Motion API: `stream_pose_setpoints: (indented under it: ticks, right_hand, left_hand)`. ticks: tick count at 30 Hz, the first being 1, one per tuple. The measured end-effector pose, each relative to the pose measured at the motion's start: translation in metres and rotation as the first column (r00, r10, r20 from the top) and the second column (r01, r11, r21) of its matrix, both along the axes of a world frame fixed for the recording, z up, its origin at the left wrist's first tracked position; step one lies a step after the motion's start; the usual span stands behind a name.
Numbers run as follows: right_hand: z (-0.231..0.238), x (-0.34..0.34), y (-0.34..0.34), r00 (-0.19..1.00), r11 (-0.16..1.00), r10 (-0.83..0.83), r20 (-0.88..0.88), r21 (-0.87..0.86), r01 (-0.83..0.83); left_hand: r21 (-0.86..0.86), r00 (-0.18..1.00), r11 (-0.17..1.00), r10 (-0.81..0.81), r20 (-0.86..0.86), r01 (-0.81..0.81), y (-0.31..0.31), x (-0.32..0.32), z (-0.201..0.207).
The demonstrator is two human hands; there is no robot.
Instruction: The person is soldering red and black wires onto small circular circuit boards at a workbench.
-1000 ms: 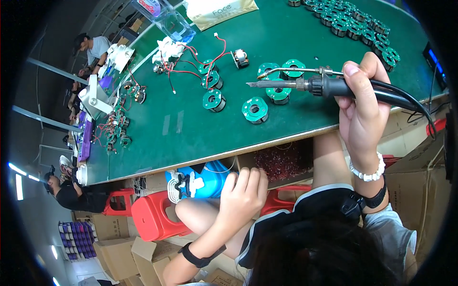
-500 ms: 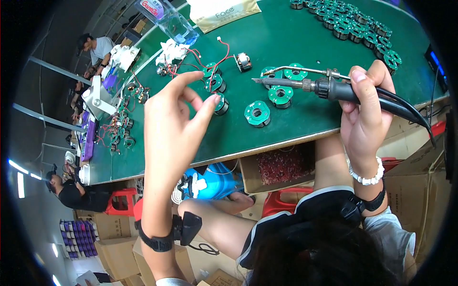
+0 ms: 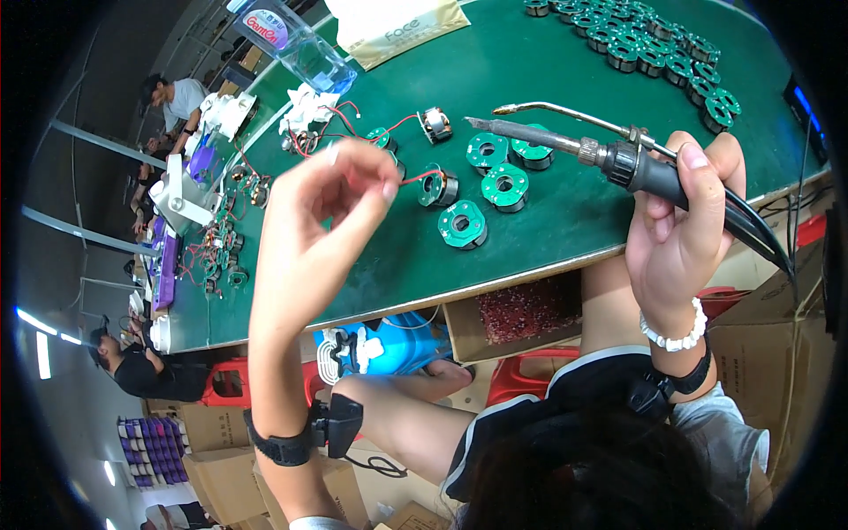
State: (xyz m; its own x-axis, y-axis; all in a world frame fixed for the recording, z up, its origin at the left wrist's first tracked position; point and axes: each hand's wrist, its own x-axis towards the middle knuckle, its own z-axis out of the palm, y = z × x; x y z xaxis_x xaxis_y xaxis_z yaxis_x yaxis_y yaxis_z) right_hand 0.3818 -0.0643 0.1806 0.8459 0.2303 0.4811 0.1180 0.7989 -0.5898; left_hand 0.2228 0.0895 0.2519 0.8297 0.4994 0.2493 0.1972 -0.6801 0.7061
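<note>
My left hand [image 3: 320, 221] is closed, thumb and forefinger pinching the red wire [image 3: 412, 180]. That wire runs to a small round motor [image 3: 440, 188] topped with a green circuit board, tilted on the table. In my right hand [image 3: 678, 216] is a soldering iron [image 3: 649, 172] with a thin metal feed tube [image 3: 574, 115] along it. Its tip points left, above several green-topped motors [image 3: 505, 187], not touching them. Partly hidden behind my left fingers are more such motors [image 3: 382, 139]. A silvery motor [image 3: 435, 124] with a red wire lies beyond.
Rows of green-topped motors [image 3: 649, 60] fill the far right of the green table [image 3: 371, 265]. A clear bottle [image 3: 305, 57], a tissue pack [image 3: 397, 31] and crumpled tissue [image 3: 309, 108] stand at the back. Wired motors [image 3: 221, 243] lie left; an open carton [image 3: 468, 331] sits below the edge.
My left thumb and forefinger have closed on the red wire. The wired motor now stands apart from the others, tilted and further right. The soldering iron's tip has risen slightly and moved left.
</note>
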Motion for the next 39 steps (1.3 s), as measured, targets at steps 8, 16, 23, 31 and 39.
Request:
stream_pose_setpoints:
  ticks: [8, 16, 23, 31, 39]
  right_hand:
    - [0.000, -0.001, 0.002, 0.999, 0.999, 0.037, 0.006, -0.040, -0.037]
    - [0.000, -0.003, 0.003, 0.999, 0.997, 0.040, 0.028, -0.071, -0.038]
    - [-0.001, -0.003, 0.002, 0.999, 0.994, 0.033, 0.037, -0.103, -0.029]
    - [0.004, -0.001, 0.006, 0.995, 0.970, 0.074, 0.070, -0.239, -0.055]
    - [0.004, -0.002, 0.008, 0.991, 0.937, 0.090, 0.103, -0.345, -0.049]
  left_hand:
    - [-0.178, 0.973, 0.978, -0.139, -0.186, 0.106, 0.000, -0.030, 0.013]
    - [0.094, 0.974, 0.985, 0.161, -0.161, -0.147, -0.002, -0.024, 0.008]
    - [0.210, 0.989, 0.970, 0.100, 0.107, -0.121, 0.000, 0.008, -0.002]
    - [0.243, 0.987, 0.957, 0.153, 0.040, -0.158, -0.015, 0.008, -0.002]
    - [0.356, 0.986, 0.921, 0.165, 0.017, -0.160, -0.019, -0.002, -0.004]
